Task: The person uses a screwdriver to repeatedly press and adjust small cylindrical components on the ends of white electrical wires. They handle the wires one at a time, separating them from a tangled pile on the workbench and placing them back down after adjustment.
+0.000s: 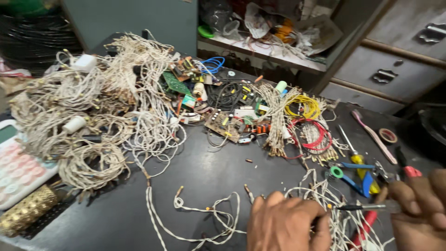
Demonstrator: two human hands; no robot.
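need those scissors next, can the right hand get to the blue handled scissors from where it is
Probably yes. The blue-handled scissors lie in the open just above the right hand, nothing over them. But that hand already grips a thin tool, so it isn't free.

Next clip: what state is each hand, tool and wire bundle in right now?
left hand: closed on white wire strands
right hand: gripping a thin tool
white wire pile: tangled, heaped
yellow wire coil: coiled
red wire coil: coiled
tape roll: lying flat
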